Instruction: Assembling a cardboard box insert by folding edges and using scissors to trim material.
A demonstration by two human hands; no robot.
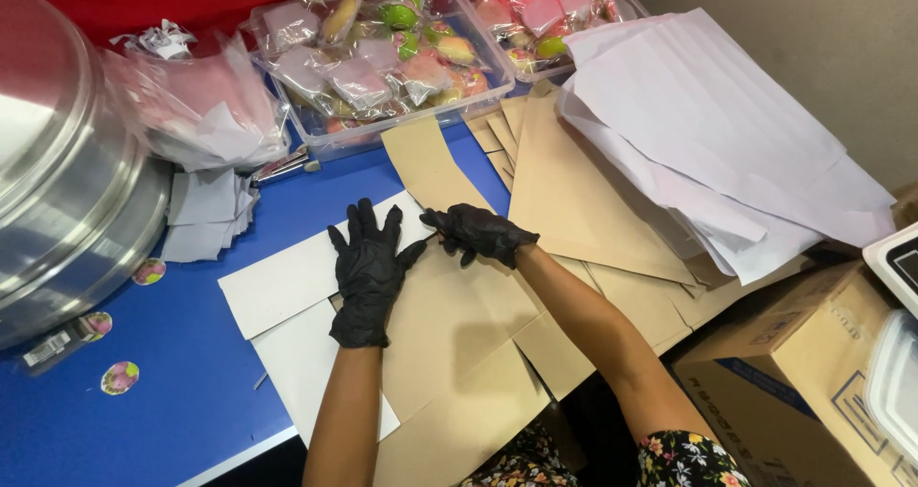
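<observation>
Both hands in black gloves over a flat brown carton [459, 324] on the blue worktop [191, 391]. Left hand [368, 272] lies palm down, fingers spread flat, pressing on the carton's left edge where it meets a white flap [287, 277] — no pinch. Right hand [483, 232] is just beside it to the right, fingers curled together at the carton's far edge; cannot tell whether it actually pinches the card. The carton sits near-centre, its near end hanging past the worktop edge toward the person. Further right, a fanned stack of brown blanks [574, 200], with white sheets [708, 133] lying over its far right part. Far side: two clear tubs [382, 57] and [545, 14] filled with wrapped pink and green sweets. Far left of those, a heap of clear bags [206, 109] and small grey paper squares [206, 210] — metal tongs [287, 167] between bags and tub. Big steel lidded pot [67, 172] at left edge. Round stickers [120, 377] on the worktop near left. Cardboard box [794, 372] near right, off the worktop.
</observation>
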